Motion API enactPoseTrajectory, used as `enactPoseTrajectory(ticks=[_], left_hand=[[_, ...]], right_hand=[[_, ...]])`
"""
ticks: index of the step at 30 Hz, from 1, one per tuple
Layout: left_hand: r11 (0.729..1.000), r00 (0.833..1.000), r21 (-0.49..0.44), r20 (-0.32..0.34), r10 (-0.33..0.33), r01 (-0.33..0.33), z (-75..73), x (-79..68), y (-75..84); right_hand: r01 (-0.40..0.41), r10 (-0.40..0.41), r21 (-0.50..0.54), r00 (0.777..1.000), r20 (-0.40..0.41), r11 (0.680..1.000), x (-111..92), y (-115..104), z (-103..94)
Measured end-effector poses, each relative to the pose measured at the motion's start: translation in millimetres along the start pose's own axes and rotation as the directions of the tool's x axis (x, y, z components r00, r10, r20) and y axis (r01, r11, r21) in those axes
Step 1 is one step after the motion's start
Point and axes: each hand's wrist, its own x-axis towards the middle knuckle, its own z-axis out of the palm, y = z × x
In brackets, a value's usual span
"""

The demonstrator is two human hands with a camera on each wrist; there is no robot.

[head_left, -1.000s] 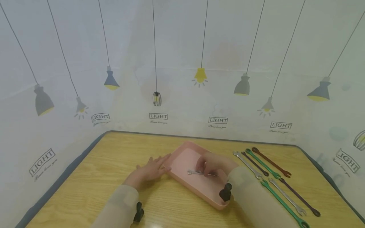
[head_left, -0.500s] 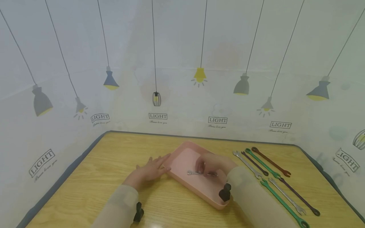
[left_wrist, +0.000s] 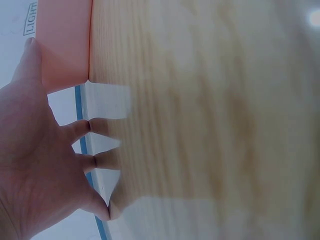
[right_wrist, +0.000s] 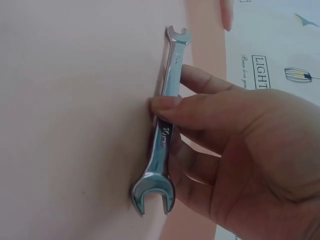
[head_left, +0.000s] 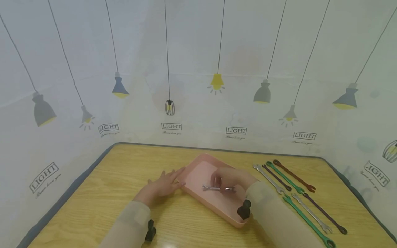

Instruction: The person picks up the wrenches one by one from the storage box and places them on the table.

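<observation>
My right hand [head_left: 231, 179] pinches a small silver open-end wrench [right_wrist: 165, 115] by the middle, thumb on one side and fingers on the other. Both forked ends stick out of the grip, and "10mm" is marked on the shank. Hand and wrench are inside the pink tray [head_left: 214, 205], low over its floor. My left hand [head_left: 162, 186] lies at the tray's left corner with its fingers spread straight. Its thumb touches the tray wall in the left wrist view, and other fingertips rest on the wooden table [left_wrist: 200, 125].
Right of the tray lie several wrenches: a silver one [head_left: 270, 179], a brown one [head_left: 294, 175], a green one [head_left: 308, 218], a dark purple one [head_left: 324, 213] and others. A printed lamp-pattern backdrop [head_left: 198, 103] stands behind the table and along both sides.
The wrench has tilted up slightly off the tray floor in my right hand. My left hand and the tray stay where they were.
</observation>
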Motion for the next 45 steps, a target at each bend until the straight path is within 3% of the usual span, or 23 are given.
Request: enactPoseTrajectory(ticks=[10,17,27,39,45], left_hand=[[1.0,1.0,0.001,0.005,0.007,-0.007,0.4,0.5,-0.5],[1.0,1.0,0.004,0.007,0.0,0.0,-0.9,0.2,-2.3],[1.0,1.0,-0.004,0.011,0.0,0.001,-3.2,-0.3,-2.1],[1.0,1.0,-0.004,0.009,0.007,-0.007,-0.5,-0.4,-2.2],[1.0,1.0,0.001,0.006,0.007,-0.007,0.8,1.2,-1.5]], right_hand=[[0.025,-0.024,0.01,1.0,-0.007,1.0,-1,2,-1.4],[-0.015,0.017,0.088,1.0,-0.026,0.996,-10,1,-10.1],[0.067,-0.066,0.199,0.998,-0.01,0.978,-32,0,-28.4],[0.17,-0.166,0.1,0.985,-0.046,0.98,-59,18,-38.5],[0.172,-0.165,0.073,0.982,-0.087,0.982,-76,30,-42.6]])
